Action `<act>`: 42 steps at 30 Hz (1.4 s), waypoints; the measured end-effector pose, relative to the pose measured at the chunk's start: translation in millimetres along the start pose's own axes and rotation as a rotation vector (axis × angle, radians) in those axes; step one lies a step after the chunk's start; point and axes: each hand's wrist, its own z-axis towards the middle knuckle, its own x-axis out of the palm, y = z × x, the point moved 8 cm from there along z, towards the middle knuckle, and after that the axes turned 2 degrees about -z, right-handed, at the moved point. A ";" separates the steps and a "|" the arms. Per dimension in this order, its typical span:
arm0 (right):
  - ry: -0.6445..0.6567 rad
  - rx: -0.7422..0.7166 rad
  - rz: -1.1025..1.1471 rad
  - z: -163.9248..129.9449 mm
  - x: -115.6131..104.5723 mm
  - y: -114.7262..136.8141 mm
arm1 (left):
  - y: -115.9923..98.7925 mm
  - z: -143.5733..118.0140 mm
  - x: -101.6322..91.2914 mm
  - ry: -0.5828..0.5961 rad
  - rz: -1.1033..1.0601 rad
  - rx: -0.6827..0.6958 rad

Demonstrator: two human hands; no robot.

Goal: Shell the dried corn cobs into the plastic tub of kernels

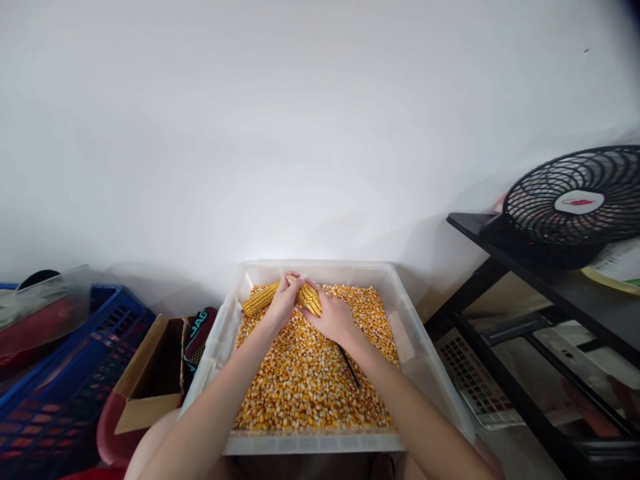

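Both my hands are closed round one yellow corn cob (pixel 309 299), held over a bin of loose kernels. My left hand (pixel 287 293) grips its upper left end, where some pale cob shows. My right hand (pixel 333 315) wraps the other side, its fingers partly hidden. Another corn cob (pixel 260 299) with full rows of kernels lies at the bin's far left, beside my left hand. Loose corn kernels (pixel 310 380) cover the floor of the translucent plastic bin (pixel 315 443). A thin black tool (pixel 350 367) rests on the kernels beneath my right wrist, its upper end hidden.
At the left stand a blue plastic crate (pixel 75 373) and an open cardboard box (pixel 150 373) in a red container. A black fan (pixel 575 197) sits on a dark shelf (pixel 540 267) at the right. A white wall (pixel 320 133) rises behind the bin.
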 end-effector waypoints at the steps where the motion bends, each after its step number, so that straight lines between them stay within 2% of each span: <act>1: 0.013 0.008 0.029 0.2 2.2 -1.2 | 1.0 0.5 1.2 0.031 -0.016 -0.012; 5: 0.045 0.014 0.201 1.3 5.6 -4.5 | -1.1 0.0 6.0 0.158 -0.067 -0.067; 9: 0.068 0.012 0.324 2.4 4.7 -6.2 | -6.0 -2.1 10.5 0.218 -0.115 -0.086; 11: 0.056 0.013 0.298 2.3 3.5 -6.3 | -5.9 -1.9 10.4 0.194 -0.104 -0.082; 15: 0.024 0.018 0.146 1.4 3.0 -5.4 | -3.1 -1.1 4.2 0.102 0.082 -0.052; 17: 0.038 0.028 0.137 1.4 4.5 -6.4 | -1.8 -1.8 4.8 0.135 0.110 -0.057; 22: 0.072 0.015 0.284 3.5 4.0 -8.4 | -2.5 -4.0 11.5 0.279 -0.014 -0.107; 24: 0.070 0.012 0.292 3.5 1.9 -7.9 | -1.2 -3.9 12.4 0.263 -0.080 -0.136; 26: 0.057 0.016 0.233 2.5 -0.3 -6.5 | -0.1 -3.3 10.5 0.190 -0.093 -0.126; 28: 0.052 0.022 0.145 1.0 -0.9 -5.0 | -0.3 -3.5 6.1 0.100 -0.009 -0.075; 30: 0.057 0.025 0.093 0.1 0.5 -4.4 | 0.7 -4.5 3.8 0.067 0.099 -0.046; 36: 0.075 -0.015 0.184 2.9 6.0 -8.9 | 4.1 -3.4 5.6 0.240 0.081 -0.082; 42: 0.069 -0.048 0.394 5.2 3.1 -10.0 | 1.7 -3.6 8.5 0.280 0.079 -0.099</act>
